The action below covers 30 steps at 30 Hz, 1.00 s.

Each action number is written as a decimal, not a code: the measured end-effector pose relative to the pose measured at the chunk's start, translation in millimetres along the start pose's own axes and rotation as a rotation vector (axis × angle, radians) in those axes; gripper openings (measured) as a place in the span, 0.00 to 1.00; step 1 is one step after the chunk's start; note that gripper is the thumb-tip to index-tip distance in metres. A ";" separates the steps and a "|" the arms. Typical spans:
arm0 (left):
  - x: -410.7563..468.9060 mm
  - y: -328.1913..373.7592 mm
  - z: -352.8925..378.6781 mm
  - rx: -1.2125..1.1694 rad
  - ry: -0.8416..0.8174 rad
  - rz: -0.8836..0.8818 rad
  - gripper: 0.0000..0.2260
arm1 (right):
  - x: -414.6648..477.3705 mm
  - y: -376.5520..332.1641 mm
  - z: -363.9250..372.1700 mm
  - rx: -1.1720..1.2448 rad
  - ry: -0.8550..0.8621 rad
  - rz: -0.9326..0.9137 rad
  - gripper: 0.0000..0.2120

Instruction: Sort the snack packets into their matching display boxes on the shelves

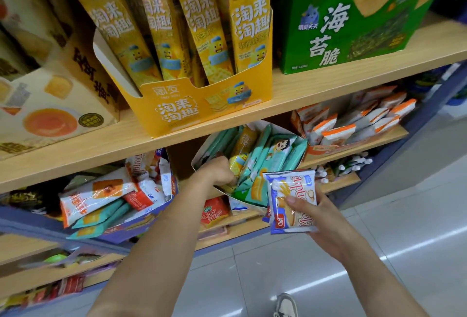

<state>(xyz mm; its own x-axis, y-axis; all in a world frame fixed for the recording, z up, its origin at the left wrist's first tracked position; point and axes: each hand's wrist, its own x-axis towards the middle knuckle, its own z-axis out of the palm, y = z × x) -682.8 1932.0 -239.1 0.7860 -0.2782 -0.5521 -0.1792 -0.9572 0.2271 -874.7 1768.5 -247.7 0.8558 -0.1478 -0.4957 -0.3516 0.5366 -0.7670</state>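
Observation:
My left hand (219, 171) reaches into the teal display box (202, 157) on the middle shelf and grips a yellow snack packet (242, 151) that stands among the teal packets (278, 154). My right hand (321, 218) holds a blue and white wafer packet (293, 200) in front of that box, thumb on its face. A matching yellow display box (202, 106) with tall yellow packets stands on the shelf above. The blue and white display box (141, 225) at the left holds mixed packets.
A green seaweed snack box (348, 25) stands on the upper shelf at the right. An orange and white packet box (353, 124) sits right of the teal one. A beige box (58, 104) is at the upper left. Grey tiled floor (379, 228) and my shoe (285, 305) lie below.

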 end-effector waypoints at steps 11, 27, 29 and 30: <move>11.7 9.9 10.6 -0.376 -0.132 -0.045 0.20 | 2.4 4.1 -4.7 -0.007 0.006 0.021 0.41; -42.5 -15.4 -20.5 -0.647 0.181 -0.096 0.14 | 14.6 5.5 21.8 0.015 0.033 -0.037 0.30; -59.9 -28.6 -18.9 -0.760 0.258 -0.096 0.14 | 21.7 9.7 35.6 0.008 0.055 -0.039 0.32; -68.5 -34.5 -17.2 -0.826 0.282 -0.097 0.15 | 25.4 11.0 42.8 0.003 0.062 -0.042 0.31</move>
<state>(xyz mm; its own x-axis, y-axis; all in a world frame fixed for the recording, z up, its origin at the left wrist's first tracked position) -720.2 1985.5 -195.3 0.9120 -0.0639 -0.4051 0.2958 -0.5816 0.7578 -840.6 1806.1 -251.3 0.8447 -0.2215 -0.4872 -0.3146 0.5310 -0.7868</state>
